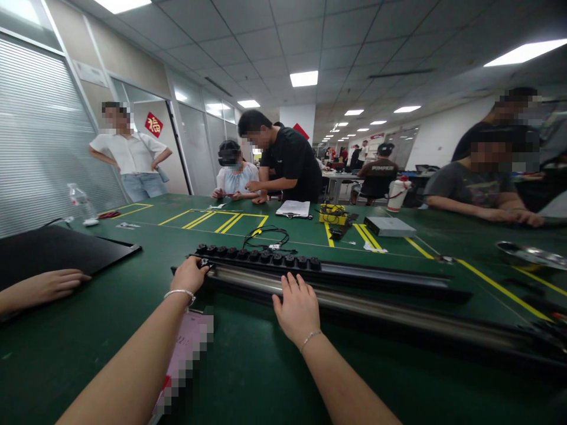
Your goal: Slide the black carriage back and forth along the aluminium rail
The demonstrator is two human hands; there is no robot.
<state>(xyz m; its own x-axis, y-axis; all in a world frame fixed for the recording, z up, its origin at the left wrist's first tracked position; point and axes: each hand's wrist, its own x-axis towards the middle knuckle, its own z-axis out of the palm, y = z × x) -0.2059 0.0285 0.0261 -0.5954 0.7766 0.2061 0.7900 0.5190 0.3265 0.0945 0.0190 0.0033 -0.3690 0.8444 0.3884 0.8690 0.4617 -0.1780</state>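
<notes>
A long black rail with a metallic channel [372, 306] lies across the green table in front of me. My left hand [188, 276] is at its left end, fingers closed on a small black part [204, 263] that they partly cover. Flat against the near side of the same rail rests my right hand [297, 306], its fingers stretched out and touching the metal. Just behind, a second black rail [381, 272] runs nearly parallel, with a row of several black roller-like pieces [266, 257] along its left half.
Another person's hand [59, 285] rests at left by a black panel [75, 251]. A pink paper [192, 333] lies under my left forearm. Farther back are a black cable [270, 237], clipboard [293, 208], yellow box [333, 215], grey box [390, 226] and metal bowl [531, 255]. People are around the table.
</notes>
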